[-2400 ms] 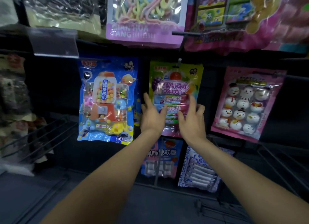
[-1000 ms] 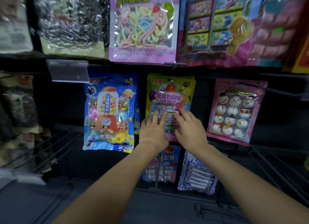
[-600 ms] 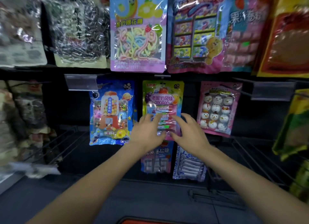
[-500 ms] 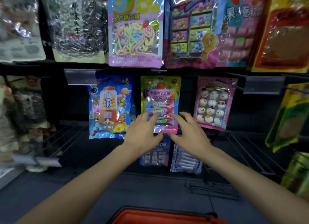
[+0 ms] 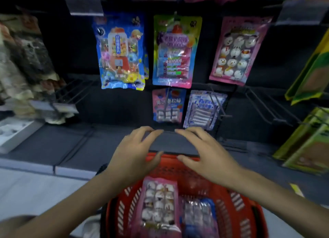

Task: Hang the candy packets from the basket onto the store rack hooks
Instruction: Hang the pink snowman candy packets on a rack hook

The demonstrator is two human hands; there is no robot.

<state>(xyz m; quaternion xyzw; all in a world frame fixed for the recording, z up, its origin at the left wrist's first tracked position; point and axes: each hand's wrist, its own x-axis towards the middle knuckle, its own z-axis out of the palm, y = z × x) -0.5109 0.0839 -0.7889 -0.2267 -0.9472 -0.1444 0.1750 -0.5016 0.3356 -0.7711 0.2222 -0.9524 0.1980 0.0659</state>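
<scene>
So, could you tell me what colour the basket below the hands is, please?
The basket is red-orange with slotted walls, shown in the head view.

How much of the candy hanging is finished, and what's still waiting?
Several packets already hang on the rack, including the green-and-pink packet and the pink snowman packet. Both hands, left hand and right hand, are empty and spread above the red basket. Left to hang: a snowman packet in the basket and a blue-edged one beside it.

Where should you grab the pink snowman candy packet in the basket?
Probably by its far top edge, coming from above. The pink snowman packet lies flat, face up in the red basket, and that end sits nearest both open hands: left hand, right hand.
</scene>
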